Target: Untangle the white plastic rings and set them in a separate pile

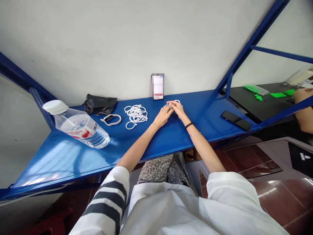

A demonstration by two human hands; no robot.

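Observation:
My left hand (162, 117) and my right hand (178, 110) meet over the blue table (195, 122), below the propped phone. Both are closed, their fingers pinched around a white ring (170, 106) that is mostly hidden by them. Just behind my right hand, more white rings (177, 101) show in part on the tabletop. To the left of my hands lies a loose pile of several thin white rings (137, 114), each with what seems to be a small knob.
A phone (158, 86) leans against the wall. On the left are a water bottle (83, 127), a watch (111, 119) and a black plastic bag (100, 104). Another phone (236, 120) lies on the right. Beyond the frame, another person's arm (304, 111) is near green pieces (277, 95).

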